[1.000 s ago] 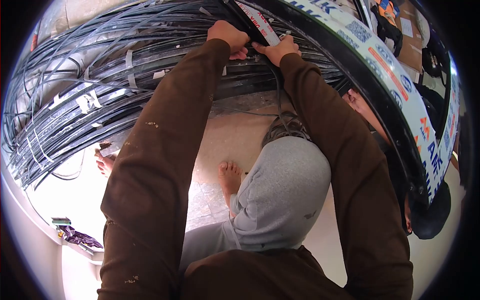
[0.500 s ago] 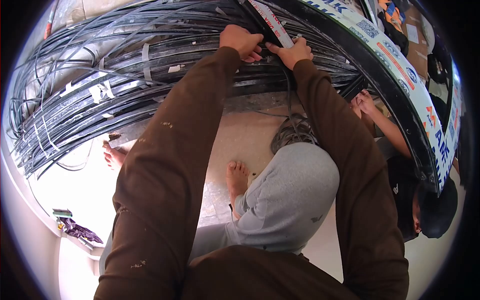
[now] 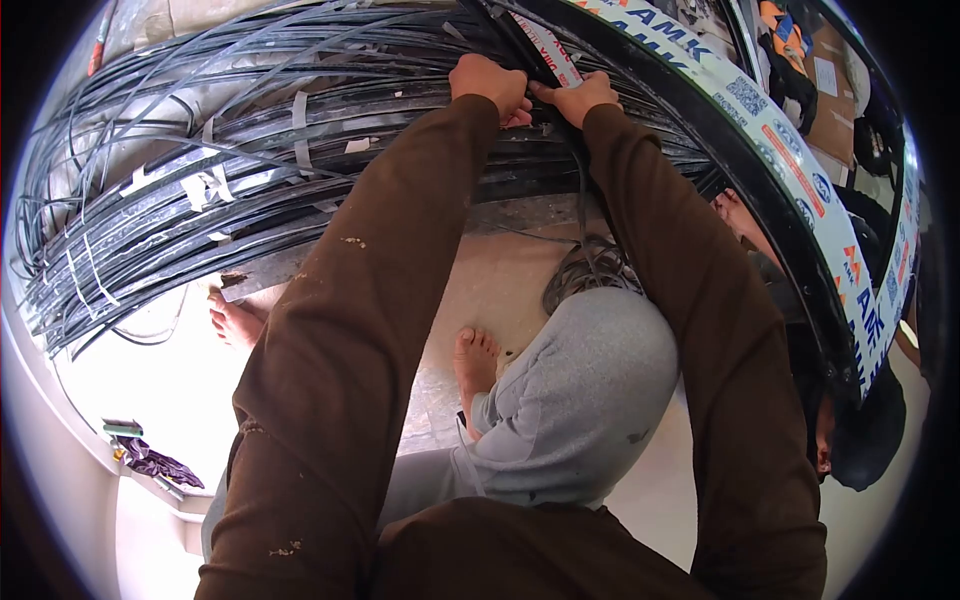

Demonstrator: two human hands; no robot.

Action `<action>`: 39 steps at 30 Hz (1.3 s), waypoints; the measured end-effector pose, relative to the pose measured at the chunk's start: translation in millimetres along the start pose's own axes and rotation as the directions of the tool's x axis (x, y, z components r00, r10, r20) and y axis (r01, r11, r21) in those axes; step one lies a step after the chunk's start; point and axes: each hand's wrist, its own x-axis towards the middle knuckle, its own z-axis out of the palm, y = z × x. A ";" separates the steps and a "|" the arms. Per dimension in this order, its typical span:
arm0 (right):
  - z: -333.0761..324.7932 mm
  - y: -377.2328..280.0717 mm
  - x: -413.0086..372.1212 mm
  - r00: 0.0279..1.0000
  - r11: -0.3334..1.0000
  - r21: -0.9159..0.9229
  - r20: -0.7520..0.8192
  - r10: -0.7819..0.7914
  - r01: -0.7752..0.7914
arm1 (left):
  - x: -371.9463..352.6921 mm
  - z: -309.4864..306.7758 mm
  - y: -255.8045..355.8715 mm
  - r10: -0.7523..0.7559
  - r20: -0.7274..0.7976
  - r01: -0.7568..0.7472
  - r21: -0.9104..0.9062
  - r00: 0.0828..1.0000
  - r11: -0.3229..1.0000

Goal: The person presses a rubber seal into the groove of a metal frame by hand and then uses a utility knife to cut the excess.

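Note:
Both my hands are at a dark frame bar (image 3: pixel 515 45) with a white and red printed strip, at the top centre. My left hand (image 3: pixel 490 83) has its fingers curled at the bar's left side. My right hand (image 3: pixel 580 98) closes around the bar from the right, thumb toward the left hand. A black rubber strip (image 3: pixel 584 190) hangs from beneath my hands to a coil (image 3: pixel 590 272) on the floor. What my left fingertips pinch is too small to make out.
Long black strips (image 3: pixel 330 120) lie in a taped bundle across the upper left. A large frame with AMK film (image 3: pixel 745 95) slants down the right. A co-worker in a dark cap (image 3: pixel 870 435) sits beyond it, one hand (image 3: pixel 738 212) near the frame.
My left hand has shifted slightly right, and my right hand slightly left. The AMK frame has moved a little left and down in view. The co-worker's hands are now more hidden behind it.

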 end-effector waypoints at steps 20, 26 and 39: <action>11.2 -4.6 3.3 0.938 0.972 0.093 -0.297 -0.181 0.217 | 8.7 -34.2 18.5 0.133 -0.049 -0.119 0.218 0.990 0.969; 21.8 -7.4 20.4 0.925 0.971 -0.002 -0.303 -0.229 0.239 | 9.9 -34.7 16.1 0.230 -0.068 -0.211 0.208 0.971 0.955; -0.5 -29.0 -3.7 0.959 0.960 0.091 -0.123 -0.254 0.265 | 40.0 -40.8 24.0 0.032 0.160 -0.066 0.216 0.987 0.974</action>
